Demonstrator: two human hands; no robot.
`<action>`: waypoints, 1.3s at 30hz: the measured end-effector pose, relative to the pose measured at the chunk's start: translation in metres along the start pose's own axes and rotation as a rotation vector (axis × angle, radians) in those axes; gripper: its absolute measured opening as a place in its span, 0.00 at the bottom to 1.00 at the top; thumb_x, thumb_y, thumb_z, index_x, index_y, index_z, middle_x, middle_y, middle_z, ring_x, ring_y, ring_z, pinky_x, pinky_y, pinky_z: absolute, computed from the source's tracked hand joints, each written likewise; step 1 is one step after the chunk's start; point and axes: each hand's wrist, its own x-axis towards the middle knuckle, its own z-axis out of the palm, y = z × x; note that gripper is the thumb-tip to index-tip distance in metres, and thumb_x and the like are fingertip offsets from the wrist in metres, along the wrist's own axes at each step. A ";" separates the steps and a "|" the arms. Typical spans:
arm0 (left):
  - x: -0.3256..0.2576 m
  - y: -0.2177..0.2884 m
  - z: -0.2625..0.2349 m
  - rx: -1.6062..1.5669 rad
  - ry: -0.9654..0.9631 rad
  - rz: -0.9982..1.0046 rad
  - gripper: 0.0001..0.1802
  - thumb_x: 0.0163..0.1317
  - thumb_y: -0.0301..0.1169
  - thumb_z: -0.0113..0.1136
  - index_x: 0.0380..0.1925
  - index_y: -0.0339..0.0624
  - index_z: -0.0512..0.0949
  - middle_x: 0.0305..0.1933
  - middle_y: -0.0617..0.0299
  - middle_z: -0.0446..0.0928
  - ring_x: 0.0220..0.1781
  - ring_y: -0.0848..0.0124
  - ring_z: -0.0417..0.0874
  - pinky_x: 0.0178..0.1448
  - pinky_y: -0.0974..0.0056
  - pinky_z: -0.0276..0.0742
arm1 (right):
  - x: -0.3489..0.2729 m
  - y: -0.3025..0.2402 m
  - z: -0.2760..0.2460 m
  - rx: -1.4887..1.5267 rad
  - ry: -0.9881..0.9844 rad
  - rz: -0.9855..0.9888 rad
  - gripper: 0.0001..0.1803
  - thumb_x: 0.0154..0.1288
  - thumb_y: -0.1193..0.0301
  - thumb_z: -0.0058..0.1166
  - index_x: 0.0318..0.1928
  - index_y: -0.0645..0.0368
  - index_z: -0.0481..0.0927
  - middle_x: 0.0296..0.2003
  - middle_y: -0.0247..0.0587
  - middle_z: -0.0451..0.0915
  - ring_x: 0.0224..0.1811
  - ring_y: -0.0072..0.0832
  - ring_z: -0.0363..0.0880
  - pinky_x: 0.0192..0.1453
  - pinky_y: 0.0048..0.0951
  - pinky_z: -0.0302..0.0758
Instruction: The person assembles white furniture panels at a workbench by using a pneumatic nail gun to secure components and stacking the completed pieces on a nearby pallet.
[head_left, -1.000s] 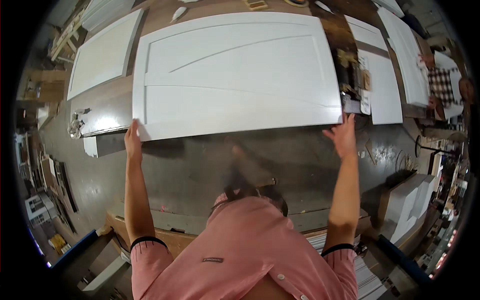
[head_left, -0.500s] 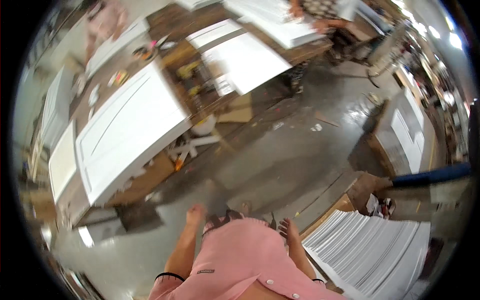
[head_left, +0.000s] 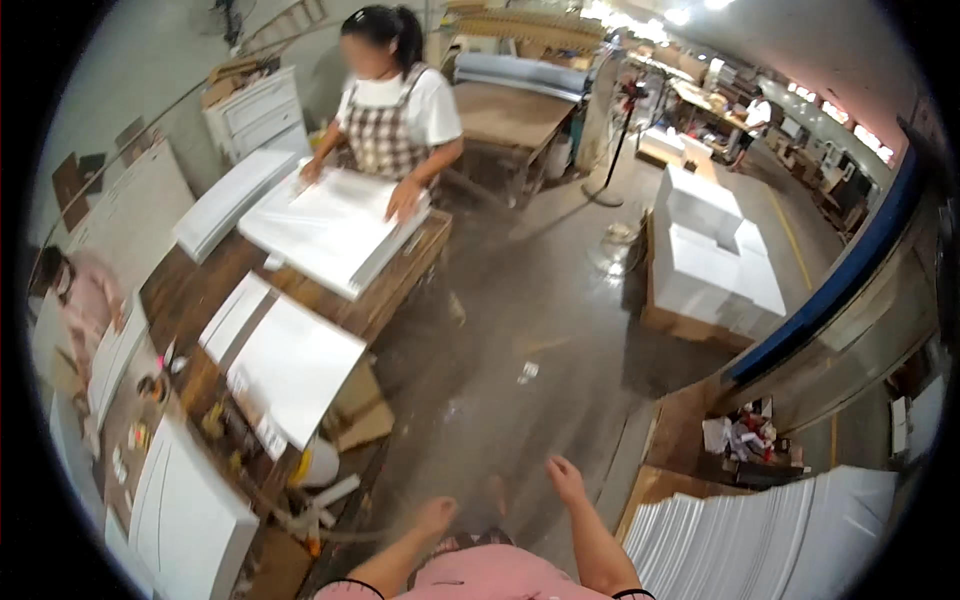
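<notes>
Our right grip (head_left: 565, 478) holds nothing, fingers loosely extended, our left grip (head_left: 437, 515) is too blurred to tell, and the stacked white boards (head_left: 735, 538) lie right of both, where we judge level, two-handed support would handle them best.

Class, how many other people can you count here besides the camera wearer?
3: a person in a checked apron at upper left, a person in pink at far left, a distant person in white at upper right. Others may be hidden.
</notes>
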 end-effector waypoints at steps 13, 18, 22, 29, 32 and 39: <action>0.405 0.315 -0.021 -0.096 -0.508 0.299 0.19 0.70 0.45 0.63 0.50 0.44 0.87 0.47 0.57 0.89 0.49 0.66 0.88 0.54 0.60 0.81 | 0.096 0.084 -0.225 -0.365 0.196 0.943 0.16 0.69 0.60 0.55 0.48 0.58 0.82 0.36 0.47 0.84 0.39 0.46 0.85 0.37 0.45 0.80; 0.559 0.339 -0.028 0.063 -0.429 0.395 0.20 0.68 0.52 0.66 0.42 0.47 0.89 0.41 0.60 0.89 0.44 0.64 0.89 0.50 0.60 0.82 | 0.298 -0.003 -0.212 -0.256 0.191 0.886 0.17 0.69 0.60 0.57 0.50 0.58 0.83 0.36 0.44 0.85 0.39 0.42 0.85 0.39 0.42 0.80; 0.646 0.433 -0.057 0.107 -0.590 0.075 0.31 0.70 0.41 0.64 0.72 0.51 0.73 0.66 0.48 0.78 0.62 0.58 0.77 0.69 0.52 0.73 | 0.495 -0.075 -0.228 -0.237 0.222 0.769 0.18 0.69 0.59 0.58 0.51 0.58 0.84 0.36 0.42 0.85 0.38 0.39 0.85 0.40 0.40 0.80; 0.830 0.457 -0.094 -0.404 -0.137 -0.092 0.26 0.73 0.52 0.54 0.34 0.40 0.87 0.28 0.59 0.86 0.32 0.71 0.86 0.41 0.60 0.80 | 0.878 -0.377 -0.179 0.042 0.190 0.015 0.17 0.74 0.61 0.57 0.52 0.62 0.84 0.35 0.33 0.84 0.35 0.23 0.81 0.39 0.29 0.79; 0.882 0.528 -0.133 -0.453 -0.018 -0.281 0.19 0.73 0.45 0.58 0.34 0.42 0.85 0.29 0.61 0.85 0.32 0.75 0.84 0.39 0.59 0.81 | 0.967 -0.479 -0.145 0.128 0.105 -0.080 0.16 0.75 0.63 0.57 0.52 0.61 0.85 0.35 0.33 0.84 0.35 0.21 0.81 0.39 0.27 0.79; 1.125 0.580 -0.232 -0.428 0.061 -0.058 0.15 0.62 0.44 0.72 0.40 0.46 0.84 0.39 0.62 0.88 0.40 0.68 0.87 0.48 0.61 0.81 | 1.097 -0.390 -0.154 -0.350 -0.070 0.351 0.16 0.75 0.58 0.55 0.48 0.58 0.85 0.36 0.34 0.84 0.32 0.23 0.81 0.32 0.29 0.76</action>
